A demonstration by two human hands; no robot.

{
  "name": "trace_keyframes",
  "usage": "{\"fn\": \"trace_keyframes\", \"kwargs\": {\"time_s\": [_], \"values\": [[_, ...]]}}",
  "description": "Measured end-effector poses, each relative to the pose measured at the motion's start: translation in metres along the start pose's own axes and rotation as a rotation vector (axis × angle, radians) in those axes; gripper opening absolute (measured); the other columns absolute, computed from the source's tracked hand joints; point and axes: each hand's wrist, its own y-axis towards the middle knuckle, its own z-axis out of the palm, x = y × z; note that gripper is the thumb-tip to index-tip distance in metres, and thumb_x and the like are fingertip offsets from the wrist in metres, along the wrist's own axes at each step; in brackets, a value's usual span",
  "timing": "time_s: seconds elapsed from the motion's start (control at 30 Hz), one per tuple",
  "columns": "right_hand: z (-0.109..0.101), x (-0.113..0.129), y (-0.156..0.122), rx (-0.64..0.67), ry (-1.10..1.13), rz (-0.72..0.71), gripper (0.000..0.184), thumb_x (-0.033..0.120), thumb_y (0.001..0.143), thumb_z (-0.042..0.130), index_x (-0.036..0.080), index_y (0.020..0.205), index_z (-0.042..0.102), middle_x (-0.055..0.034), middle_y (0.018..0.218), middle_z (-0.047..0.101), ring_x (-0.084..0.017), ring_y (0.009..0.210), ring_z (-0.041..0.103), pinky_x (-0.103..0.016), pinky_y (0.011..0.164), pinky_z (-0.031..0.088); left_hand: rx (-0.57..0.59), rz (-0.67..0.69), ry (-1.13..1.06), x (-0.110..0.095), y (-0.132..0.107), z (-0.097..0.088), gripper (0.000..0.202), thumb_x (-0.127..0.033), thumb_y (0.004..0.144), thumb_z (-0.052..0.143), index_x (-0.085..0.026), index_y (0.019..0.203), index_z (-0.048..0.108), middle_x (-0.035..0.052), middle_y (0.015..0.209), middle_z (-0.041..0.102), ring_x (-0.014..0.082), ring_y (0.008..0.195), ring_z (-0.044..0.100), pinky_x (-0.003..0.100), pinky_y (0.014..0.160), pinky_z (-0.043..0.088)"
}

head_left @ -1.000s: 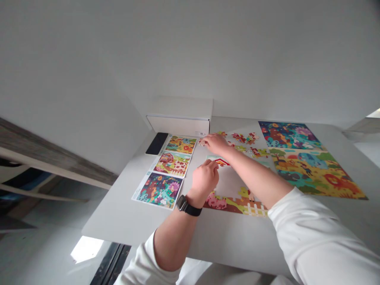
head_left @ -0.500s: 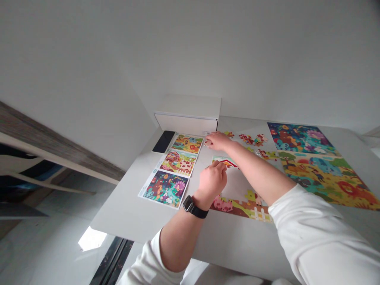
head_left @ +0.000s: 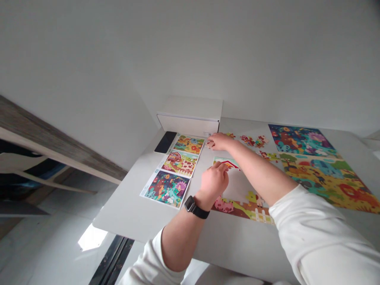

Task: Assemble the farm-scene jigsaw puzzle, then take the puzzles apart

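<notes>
My right hand (head_left: 220,141) reaches across to the back of the table with its fingers closed on a small puzzle piece (head_left: 210,145), near the box. Lower and nearer to me, my left hand (head_left: 215,180), with a black watch on the wrist, has its fingers curled together above the left side of a partly built farm puzzle (head_left: 241,209). What those fingers hold, if anything, is hidden. A red barn roof (head_left: 231,164) shows just beyond them; a pink pig and a white fence lie along the front strip. My right forearm covers part of the puzzle.
Loose puzzle pieces (head_left: 254,141) lie behind my right forearm. Two finished puzzles (head_left: 323,174) are at the right. Picture cards (head_left: 168,189) and a black phone (head_left: 165,142) lie on the left, before a white box (head_left: 190,114) by the wall.
My right hand has turned slightly, and the puzzle piece in its fingers shows more plainly. My left hand has stayed about where it was. The whole view has shifted a little.
</notes>
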Motion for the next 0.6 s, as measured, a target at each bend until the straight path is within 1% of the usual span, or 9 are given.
{"fn": "trace_keyframes", "kwargs": {"time_s": [0.07,0.13,0.2,0.27,0.33,0.4,0.5,0.6], "values": [[-0.001,0.001,-0.001,-0.02,-0.003,0.021,0.065,0.035,0.085,0.086,0.027,0.147,0.069,-0.0161,0.144,0.069,-0.037,0.128,0.068,-0.042,0.103,0.054,-0.006,0.009,-0.001,0.001,0.0,0.001,0.027,-0.01,0.099,0.051,-0.025,0.103,0.073,0.0024,0.111,0.077,0.0193,0.091,0.074,0.03,0.076,0.053],[-0.003,0.004,-0.003,-0.062,-0.007,0.059,0.063,0.036,0.082,0.088,0.027,0.142,0.073,-0.0162,0.142,0.07,-0.038,0.127,0.068,-0.043,0.102,0.054,-0.01,0.015,-0.002,0.001,0.0,0.001,0.027,-0.009,0.098,0.052,-0.025,0.103,0.073,0.0028,0.111,0.077,0.0196,0.091,0.074,0.03,0.075,0.053],[-0.004,0.005,-0.006,-0.117,0.026,0.099,0.048,0.033,0.083,0.087,0.027,0.129,0.079,-0.015,0.137,0.073,-0.037,0.123,0.07,-0.042,0.1,0.053,-0.014,0.021,-0.008,0.001,0.0,0.001,0.027,-0.008,0.098,0.053,-0.025,0.105,0.074,0.0032,0.112,0.077,0.0198,0.091,0.074,0.03,0.076,0.053],[-0.003,0.005,-0.011,-0.188,0.143,0.128,0.028,0.029,0.086,0.084,0.026,0.113,0.083,-0.0123,0.126,0.078,-0.032,0.114,0.073,-0.039,0.096,0.053,-0.025,0.029,-0.019,0.002,0.0,0.002,0.029,-0.008,0.096,0.055,-0.026,0.108,0.074,0.0036,0.114,0.076,0.0201,0.093,0.074,0.03,0.077,0.054],[-0.002,0.0,-0.021,-0.288,0.356,0.145,0.013,0.026,0.087,0.081,0.024,0.101,0.083,-0.0088,0.11,0.081,-0.026,0.1,0.074,-0.035,0.088,0.053,-0.041,0.035,-0.033,0.002,0.001,0.004,0.03,-0.007,0.096,0.055,-0.026,0.111,0.073,0.0039,0.114,0.075,0.0202,0.094,0.074,0.03,0.078,0.055],[0.0,-0.008,-0.038,-0.404,0.64,0.158,0.009,0.03,0.088,0.08,0.023,0.094,0.079,-0.0051,0.093,0.08,-0.021,0.086,0.072,-0.031,0.079,0.051,-0.059,0.04,-0.048,0.002,0.001,0.007,0.03,-0.007,0.097,0.055,-0.025,0.111,0.073,0.0045,0.114,0.075,0.0201,0.094,0.073,0.03,0.08,0.057],[0.002,-0.026,-0.08,-0.54,1.063,0.149,0.023,0.041,0.083,0.083,0.023,0.092,0.074,-0.0007,0.083,0.074,-0.016,0.073,0.065,-0.028,0.07,0.049,-0.085,0.07,-0.076,0.004,0.003,0.01,0.028,-0.008,0.098,0.056,-0.024,0.111,0.073,0.0058,0.115,0.073,0.02,0.096,0.073,0.031,0.084,0.058],[0.003,-0.045,-0.137,-0.61,1.364,0.178,0.035,0.048,0.074,0.088,0.024,0.087,0.067,0.0021,0.078,0.069,-0.015,0.071,0.063,-0.028,0.068,0.049,-0.111,0.125,-0.109,0.008,0.004,0.011,0.026,-0.008,0.097,0.057,-0.024,0.111,0.073,0.0067,0.115,0.071,0.0205,0.099,0.072,0.031,0.087,0.058]]}}
